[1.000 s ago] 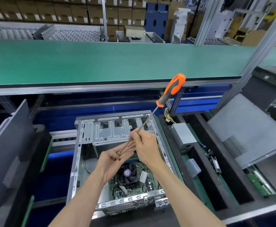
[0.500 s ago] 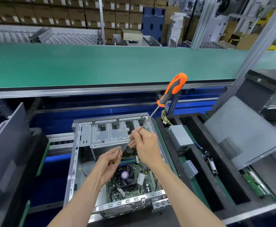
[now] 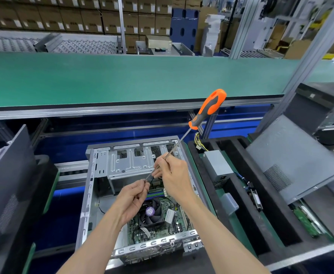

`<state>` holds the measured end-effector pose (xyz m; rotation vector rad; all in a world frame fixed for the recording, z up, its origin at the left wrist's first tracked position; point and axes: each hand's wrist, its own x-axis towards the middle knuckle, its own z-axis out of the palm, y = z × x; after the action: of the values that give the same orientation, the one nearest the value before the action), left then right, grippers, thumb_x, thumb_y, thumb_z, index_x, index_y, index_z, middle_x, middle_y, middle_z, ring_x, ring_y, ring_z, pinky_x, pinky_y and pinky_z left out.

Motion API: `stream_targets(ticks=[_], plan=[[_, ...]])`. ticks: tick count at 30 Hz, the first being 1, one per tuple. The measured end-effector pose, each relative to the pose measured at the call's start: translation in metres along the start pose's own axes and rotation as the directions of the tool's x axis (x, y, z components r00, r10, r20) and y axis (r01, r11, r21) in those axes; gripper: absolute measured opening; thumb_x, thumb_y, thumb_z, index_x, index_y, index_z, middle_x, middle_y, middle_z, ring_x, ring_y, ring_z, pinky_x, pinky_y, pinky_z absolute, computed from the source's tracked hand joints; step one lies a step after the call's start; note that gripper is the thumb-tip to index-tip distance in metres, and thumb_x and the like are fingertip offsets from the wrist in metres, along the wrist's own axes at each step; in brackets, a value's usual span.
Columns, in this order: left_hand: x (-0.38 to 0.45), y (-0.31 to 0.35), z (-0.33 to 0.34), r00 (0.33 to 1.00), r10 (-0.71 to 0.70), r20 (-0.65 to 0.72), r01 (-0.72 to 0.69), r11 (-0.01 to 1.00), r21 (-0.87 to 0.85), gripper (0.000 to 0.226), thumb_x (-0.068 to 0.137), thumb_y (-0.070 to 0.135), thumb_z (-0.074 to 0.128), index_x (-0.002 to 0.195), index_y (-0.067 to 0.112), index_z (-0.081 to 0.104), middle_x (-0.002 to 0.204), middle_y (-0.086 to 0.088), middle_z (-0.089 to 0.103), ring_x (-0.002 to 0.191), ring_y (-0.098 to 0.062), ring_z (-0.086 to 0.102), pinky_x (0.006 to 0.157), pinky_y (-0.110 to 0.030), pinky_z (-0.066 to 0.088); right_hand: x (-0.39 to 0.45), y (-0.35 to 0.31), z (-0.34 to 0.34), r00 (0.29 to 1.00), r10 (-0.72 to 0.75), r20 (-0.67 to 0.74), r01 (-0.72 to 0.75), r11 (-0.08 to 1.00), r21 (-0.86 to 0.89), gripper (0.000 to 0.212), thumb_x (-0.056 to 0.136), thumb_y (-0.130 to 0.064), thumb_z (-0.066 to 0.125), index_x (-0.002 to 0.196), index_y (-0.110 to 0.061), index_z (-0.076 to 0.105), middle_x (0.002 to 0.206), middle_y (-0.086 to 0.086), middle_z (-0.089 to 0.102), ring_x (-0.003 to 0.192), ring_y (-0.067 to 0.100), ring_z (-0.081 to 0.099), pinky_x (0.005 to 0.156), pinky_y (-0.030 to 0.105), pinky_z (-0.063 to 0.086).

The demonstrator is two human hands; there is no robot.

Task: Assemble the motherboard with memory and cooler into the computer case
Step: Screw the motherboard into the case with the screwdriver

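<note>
Head view: right hand (image 3: pixel 173 175) grips the screwdriver (image 3: pixel 184 137) mid-shaft; left hand (image 3: pixel 133 196) fingers pinch its tip — presumably seating a screw. Motherboard (image 3: pixel 162 220) lies inside the computer case (image 3: pixel 94 186) — keep the shaft steady while lowering.

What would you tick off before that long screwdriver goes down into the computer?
1. Screwdriver held: ok, right hand grips the shaft.
2. Tip steadied: ok, left hand pinches it.
3. Screw on the tip: cannot tell, fingers hide it.
4. Motherboard in the case: ok.
5. Cooler fitted: ok, fan on the board.
6. Target screw hole visible: cannot tell.
</note>
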<state>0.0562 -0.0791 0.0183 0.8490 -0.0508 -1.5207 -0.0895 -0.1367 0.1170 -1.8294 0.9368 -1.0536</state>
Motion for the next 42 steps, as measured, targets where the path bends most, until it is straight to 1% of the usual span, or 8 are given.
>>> stream_targets(ticks=[8,18,22,25,28,31,33,42], plan=[[-0.004,0.002,0.003,0.999,-0.044,0.001,0.044,0.999,-0.010,0.016,0.084,0.015,0.067,0.079,0.002,0.076,0.072,-0.009,0.064,0.056,-0.007,0.062,0.050,-0.015,0.054,0.001,0.001,0.000,1.000,-0.002,0.014,0.001,1.000,0.022,0.027,0.102,-0.009,0.046,0.081,-0.007,0.064,0.064,0.002,0.068,0.059,0.012,0.070,0.061,0.037,0.061],[-0.004,-0.001,0.008,1.000,-0.001,-0.015,0.001,1.000,-0.007,0.031,0.084,0.022,0.070,0.100,-0.004,0.069,0.074,-0.008,0.063,0.057,-0.007,0.060,0.050,-0.015,0.053,0.009,0.000,-0.005,0.997,0.077,0.004,-0.078,0.995,0.055,0.027,0.100,-0.008,0.049,0.078,-0.004,0.065,0.064,0.008,0.070,0.059,0.017,0.071,0.063,0.040,0.061],[-0.003,-0.002,0.004,0.995,-0.004,-0.099,0.006,1.000,0.012,0.050,0.092,0.040,0.063,0.113,-0.005,0.068,0.054,0.005,0.031,0.040,-0.005,0.026,0.033,-0.018,0.026,0.017,-0.001,-0.019,0.997,0.062,-0.042,-0.062,0.998,-0.007,0.029,0.100,-0.008,0.050,0.077,-0.001,0.066,0.063,0.009,0.069,0.059,0.015,0.070,0.063,0.035,0.061],[0.005,0.001,0.008,0.961,0.064,-0.267,-0.066,0.998,0.001,0.038,0.093,0.026,0.063,0.126,0.006,0.062,0.048,0.009,0.018,0.035,-0.006,0.014,0.031,-0.020,0.012,0.023,-0.001,-0.031,0.996,0.072,-0.056,-0.074,0.996,-0.046,0.029,0.100,-0.008,0.049,0.077,-0.002,0.067,0.062,0.008,0.069,0.059,0.012,0.070,0.065,0.037,0.061],[0.016,0.006,0.018,0.931,0.112,-0.349,-0.138,0.989,-0.049,0.056,0.092,0.012,0.061,0.145,0.012,0.043,0.049,0.009,0.015,0.035,-0.008,0.012,0.034,-0.022,0.009,0.023,0.000,-0.037,0.996,0.068,-0.059,-0.072,0.995,-0.069,0.030,0.101,-0.011,0.049,0.077,-0.004,0.066,0.061,0.007,0.068,0.058,0.012,0.069,0.067,0.038,0.060],[0.026,0.017,0.027,0.930,0.084,-0.358,-0.112,0.992,-0.059,0.027,0.089,0.002,0.057,0.101,0.027,0.052,0.048,0.008,0.015,0.034,-0.008,0.012,0.036,-0.022,0.009,0.020,0.002,-0.040,0.996,0.069,-0.065,-0.074,0.994,-0.086,0.031,0.101,-0.013,0.050,0.076,-0.006,0.067,0.061,0.005,0.068,0.058,0.012,0.068,0.068,0.039,0.060],[0.033,0.022,0.030,0.929,0.064,-0.365,-0.093,0.994,-0.065,0.031,0.083,-0.005,0.051,0.075,0.019,0.033,0.051,0.006,0.019,0.035,-0.008,0.013,0.038,-0.021,0.010,0.018,0.003,-0.042,0.996,0.069,-0.061,-0.074,0.993,-0.094,0.030,0.100,-0.013,0.050,0.076,-0.006,0.066,0.062,0.005,0.068,0.059,0.014,0.068,0.068,0.041,0.059],[0.049,0.027,0.023,0.944,0.104,-0.315,-0.121,0.992,-0.037,0.041,0.084,-0.017,0.038,0.070,0.019,0.023,0.065,0.003,0.019,0.054,-0.013,0.003,0.039,-0.022,0.012,0.016,0.004,-0.049,0.995,0.103,-0.019,-0.104,0.990,-0.099,0.029,0.100,-0.009,0.049,0.077,-0.003,0.065,0.063,0.010,0.067,0.058,0.015,0.068,0.068,0.041,0.060]])
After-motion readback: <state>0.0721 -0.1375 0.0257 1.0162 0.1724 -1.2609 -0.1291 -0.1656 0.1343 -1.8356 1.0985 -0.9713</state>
